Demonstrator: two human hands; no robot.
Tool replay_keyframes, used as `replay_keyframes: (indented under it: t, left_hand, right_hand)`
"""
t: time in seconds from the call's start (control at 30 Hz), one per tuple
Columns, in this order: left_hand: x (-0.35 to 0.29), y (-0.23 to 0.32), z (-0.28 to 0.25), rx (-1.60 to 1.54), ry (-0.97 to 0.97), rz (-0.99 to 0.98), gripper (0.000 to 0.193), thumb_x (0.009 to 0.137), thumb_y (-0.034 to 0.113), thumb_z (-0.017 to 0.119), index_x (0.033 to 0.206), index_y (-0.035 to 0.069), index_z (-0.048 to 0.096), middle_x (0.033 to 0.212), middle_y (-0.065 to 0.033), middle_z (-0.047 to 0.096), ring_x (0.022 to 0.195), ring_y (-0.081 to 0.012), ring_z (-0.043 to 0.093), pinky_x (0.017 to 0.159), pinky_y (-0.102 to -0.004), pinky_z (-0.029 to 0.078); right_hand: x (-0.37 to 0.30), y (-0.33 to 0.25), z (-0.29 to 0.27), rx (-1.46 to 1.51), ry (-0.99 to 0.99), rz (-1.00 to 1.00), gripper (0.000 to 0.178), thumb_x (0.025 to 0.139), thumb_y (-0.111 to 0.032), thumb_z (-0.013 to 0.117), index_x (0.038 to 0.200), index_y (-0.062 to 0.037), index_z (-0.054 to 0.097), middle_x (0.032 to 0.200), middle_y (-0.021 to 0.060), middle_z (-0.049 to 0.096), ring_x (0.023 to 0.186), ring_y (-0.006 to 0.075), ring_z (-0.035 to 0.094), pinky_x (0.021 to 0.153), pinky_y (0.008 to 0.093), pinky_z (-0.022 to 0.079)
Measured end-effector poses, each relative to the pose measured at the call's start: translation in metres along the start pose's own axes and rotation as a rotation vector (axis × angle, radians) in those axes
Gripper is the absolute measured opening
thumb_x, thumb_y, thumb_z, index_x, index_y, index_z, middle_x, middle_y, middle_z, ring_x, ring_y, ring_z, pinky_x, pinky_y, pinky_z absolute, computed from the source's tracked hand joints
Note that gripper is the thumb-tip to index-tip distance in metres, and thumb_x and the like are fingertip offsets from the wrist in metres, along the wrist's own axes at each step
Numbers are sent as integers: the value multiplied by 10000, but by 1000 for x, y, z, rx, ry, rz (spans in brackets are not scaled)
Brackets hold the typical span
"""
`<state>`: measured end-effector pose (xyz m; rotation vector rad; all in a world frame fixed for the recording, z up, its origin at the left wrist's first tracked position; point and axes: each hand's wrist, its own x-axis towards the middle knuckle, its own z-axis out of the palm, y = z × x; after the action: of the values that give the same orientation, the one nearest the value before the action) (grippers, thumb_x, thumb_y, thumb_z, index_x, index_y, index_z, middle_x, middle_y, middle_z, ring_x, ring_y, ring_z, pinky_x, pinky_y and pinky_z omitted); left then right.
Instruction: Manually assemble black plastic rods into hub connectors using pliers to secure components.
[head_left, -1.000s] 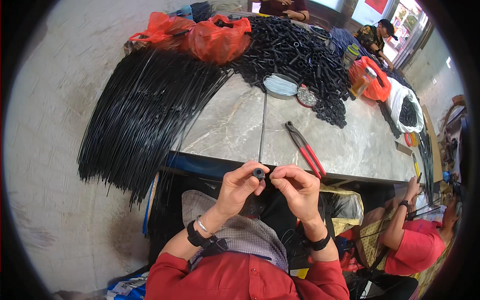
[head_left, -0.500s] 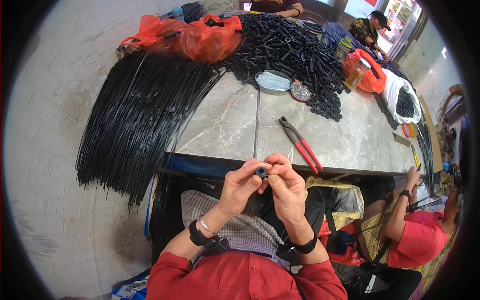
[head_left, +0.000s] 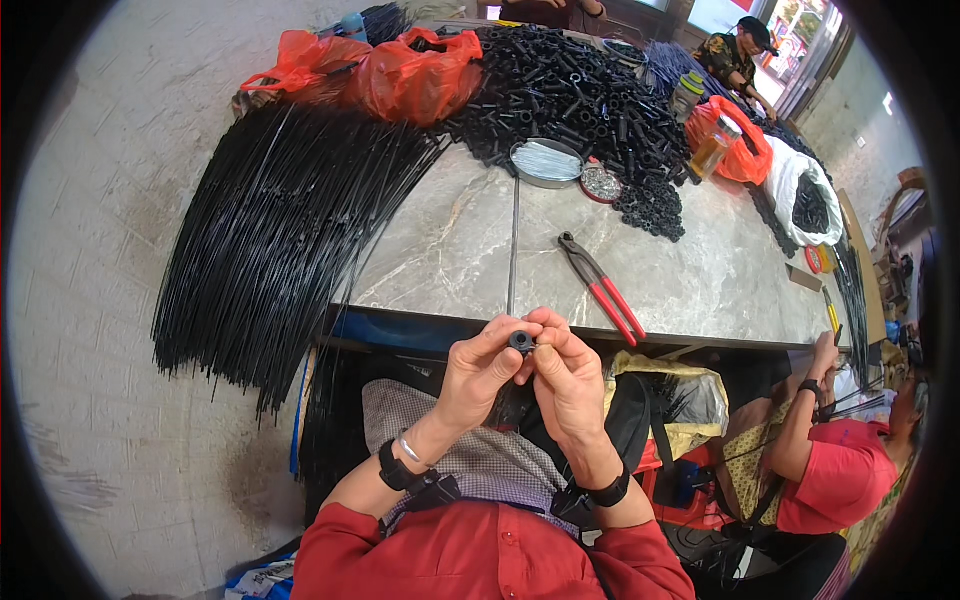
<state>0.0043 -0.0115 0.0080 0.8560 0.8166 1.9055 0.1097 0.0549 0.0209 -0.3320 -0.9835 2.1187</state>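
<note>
Grey veined stone is seen on the surface (head_left: 430, 255), on which red-handled pliers (head_left: 614, 297) are laid close to the near edge. Left of the pliers and nearer the wearer, just past that edge, a small black part (head_left: 521, 342) is held up, its round hole turned toward the camera. It is clasped by the left grip (head_left: 478, 372), thumb and fingers being closed on it. By the right grip (head_left: 570, 375), also left of the pliers and nearer the wearer, the part's right side is met with thumb and fingertips drawn together; whether the part itself or something finer is pinched there cannot be made out.

Beyond the pliers, black tubes (head_left: 575, 85) are heaped. Between heap and pliers, an oval tin (head_left: 546, 183) of thin pale pieces is set, with a red-rimmed round tin (head_left: 600, 202) just beside it. Well left of the pliers, long black rods (head_left: 270, 240) are spread past the surface's edge. To the pliers' far right, a white bag (head_left: 785, 178) is placed, and nearer the wearer a co-worker in red (head_left: 840, 470) is seen.
</note>
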Motion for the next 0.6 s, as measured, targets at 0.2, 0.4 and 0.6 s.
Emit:
replay_keyframes:
  t: [0.2, 0.4, 0.6]
  left_hand:
    - [1, -3, 0, -20, -13, 50, 268, 908, 167, 605, 1123, 9, 624, 961, -19, 537, 728, -78, 475, 638, -212, 406]
    - [1, -3, 0, 2, -14, 45, 265, 909, 172, 604, 1118, 10, 627, 961, -16, 534, 732, -79, 474, 639, -213, 403]
    - [1, -3, 1, 35, -20, 46, 282, 908, 202, 608, 1106, 1, 625, 955, -16, 525, 730, -83, 471, 639, -216, 393]
  right_hand:
    - [0, 1, 1, 21, 11, 7, 114, 872, -78, 638, 959, -8, 658, 1206, 65, 479, 823, 116, 548, 706, 234, 466]
    - [-1, 1, -2, 29, 0, 6, 113, 868, -76, 642, 961, -15, 665, 1211, 62, 481, 875, 117, 535, 707, 235, 464]
    - [-2, 2, -3, 41, -2, -5, 106, 867, -63, 640, 961, -24, 671, 1206, 63, 488, 905, 131, 545, 707, 243, 467]
